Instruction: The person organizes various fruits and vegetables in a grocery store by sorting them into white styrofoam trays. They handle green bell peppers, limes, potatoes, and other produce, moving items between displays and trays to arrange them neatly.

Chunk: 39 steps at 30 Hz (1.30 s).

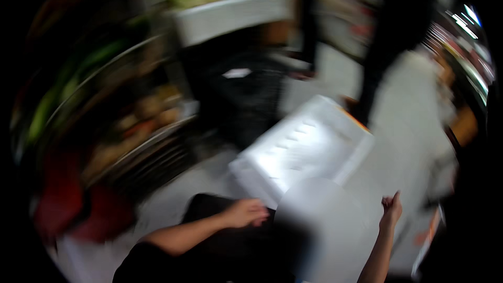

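My left hand [251, 212] hangs over my dark-clothed leg, fingers loosely curled; blur hides whether anything small is in it. Off to the right, my right hand [392, 204] is held above the pale floor, one finger or the thumb raised, and its grip is unclear. Ahead of me, between the hands, lies a white foam box or lid [314, 141] with an orange strip on its far edge. A blurred pale round shape [314, 200] overlaps its near edge.
Crates of vegetables [145, 125] line the left side. A white foam box with greens [235, 15] stands at the back, above a black bag or bin [247, 98]. A person in dark clothes [401, 19] stands beyond the foam box. Red bags or cloths [98, 216] lie at lower left.
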Available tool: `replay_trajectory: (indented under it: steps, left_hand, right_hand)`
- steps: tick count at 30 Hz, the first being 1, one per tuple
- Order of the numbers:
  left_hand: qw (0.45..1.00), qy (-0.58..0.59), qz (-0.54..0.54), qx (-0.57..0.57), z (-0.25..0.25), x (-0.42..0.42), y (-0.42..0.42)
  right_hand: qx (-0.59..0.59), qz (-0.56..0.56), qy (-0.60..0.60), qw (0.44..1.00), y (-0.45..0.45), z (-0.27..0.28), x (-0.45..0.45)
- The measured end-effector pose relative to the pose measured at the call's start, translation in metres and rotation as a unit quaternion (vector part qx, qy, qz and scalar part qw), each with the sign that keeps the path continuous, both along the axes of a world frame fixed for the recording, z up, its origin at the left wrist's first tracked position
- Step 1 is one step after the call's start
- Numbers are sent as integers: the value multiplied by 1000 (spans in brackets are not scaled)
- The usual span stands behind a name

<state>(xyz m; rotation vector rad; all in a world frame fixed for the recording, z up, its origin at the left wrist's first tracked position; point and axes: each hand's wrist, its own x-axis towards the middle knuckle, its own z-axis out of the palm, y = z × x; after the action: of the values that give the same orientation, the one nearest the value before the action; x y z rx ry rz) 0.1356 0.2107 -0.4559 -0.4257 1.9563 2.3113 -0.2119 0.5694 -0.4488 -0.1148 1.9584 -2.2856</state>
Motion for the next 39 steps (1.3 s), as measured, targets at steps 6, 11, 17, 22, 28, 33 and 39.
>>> replay_trajectory:
  steps: [6, 11, 17, 22, 28, 33, 39]
  left_hand:
    - [782, 157, 357, -487, 55, 143, -75]
    - [650, -63, 556, -515, 89, 283, -179]
    - [637, -209, 651, -356, 46, 417, -381]
    - [650, -208, 720, -127, 16, 442, -471]
    - [652, -182, 735, -35, -7, 471, -545]
    - [645, -166, 746, -6, -18, 472, -567]
    - [654, -157, 740, 4, -10, 464, -575]
  right_hand:
    - [135, 350, 455, 808, -346, 39, 213]
    - [47, 448, 564, 692, -498, 64, 365]
    - [155, 468, 566, 661, -585, 27, 436]
    - [298, 394, 672, 552, -623, 4, 453]
    - [272, 416, 685, 533, -631, 4, 451]
    - [320, 475, 642, 510, -632, 13, 450]
    - [325, 471, 637, 517, -631, 16, 449]
